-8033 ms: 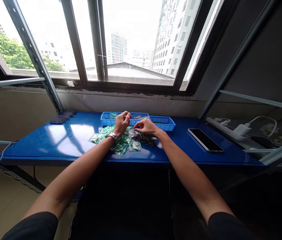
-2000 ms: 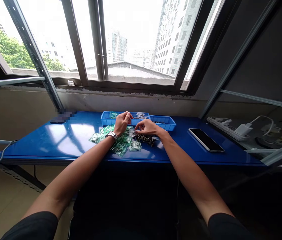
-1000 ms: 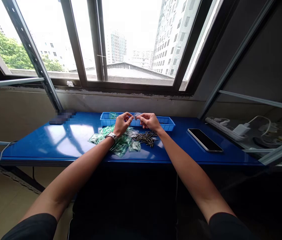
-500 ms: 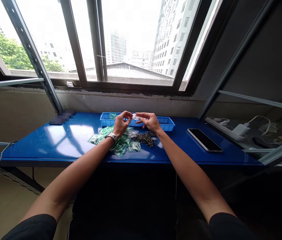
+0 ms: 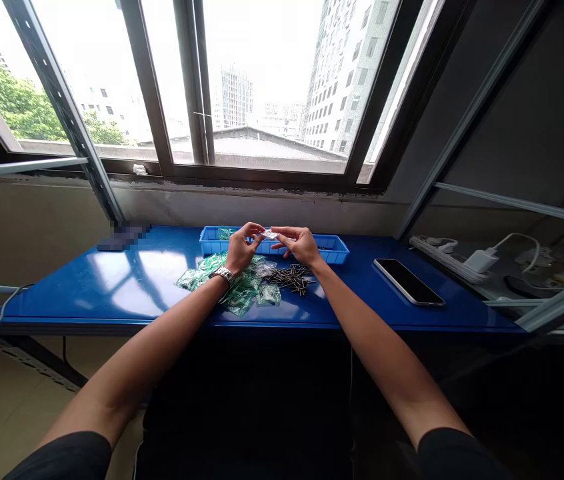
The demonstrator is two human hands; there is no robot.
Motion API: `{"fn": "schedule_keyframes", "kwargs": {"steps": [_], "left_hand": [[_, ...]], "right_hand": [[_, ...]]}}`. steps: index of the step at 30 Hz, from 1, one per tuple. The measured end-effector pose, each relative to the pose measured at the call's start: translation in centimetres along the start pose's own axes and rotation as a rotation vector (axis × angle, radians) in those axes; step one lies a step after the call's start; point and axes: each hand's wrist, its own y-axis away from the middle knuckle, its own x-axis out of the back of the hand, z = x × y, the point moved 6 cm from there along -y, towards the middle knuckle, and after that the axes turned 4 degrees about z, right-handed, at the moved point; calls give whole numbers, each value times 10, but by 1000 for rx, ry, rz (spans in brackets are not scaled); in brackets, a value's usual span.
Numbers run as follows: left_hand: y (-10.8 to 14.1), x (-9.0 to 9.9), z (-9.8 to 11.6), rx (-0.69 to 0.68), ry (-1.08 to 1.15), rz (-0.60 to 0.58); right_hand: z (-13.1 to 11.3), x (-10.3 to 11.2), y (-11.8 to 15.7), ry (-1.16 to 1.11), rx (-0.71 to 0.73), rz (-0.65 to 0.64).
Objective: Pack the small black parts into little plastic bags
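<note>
Between my two hands a small clear plastic bag (image 5: 269,235) is stretched, in front of the blue bin. My left hand (image 5: 243,249), with a metal watch at the wrist, pinches its left side. On its right side my right hand (image 5: 301,245) is closed with thumb and fingers. Whether anything is inside the bag is too small to tell. Below my left hand lies a heap of green-tinted plastic bags (image 5: 242,297). Under my right hand is a pile of dark, brassy screw-like pieces (image 5: 293,279).
The long blue divided bin (image 5: 335,255) stands at the table's back, with green bags in its left end. A smartphone (image 5: 409,281) lies to the right on the blue table (image 5: 127,287). Further right are a power strip (image 5: 449,259) and a white charger (image 5: 481,260). Metal shelf posts flank the table.
The plastic bag between my fingers looks flatter and slightly lower than before. Both hands stay almost in place, and the heaps on the table look the same.
</note>
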Motion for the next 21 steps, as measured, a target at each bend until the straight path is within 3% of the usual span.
{"fn": "schedule_keyframes", "kwargs": {"steps": [21], "left_hand": [[3, -6, -5, 165, 190, -68]], "right_hand": [[1, -5, 2, 80, -96, -60]]}}
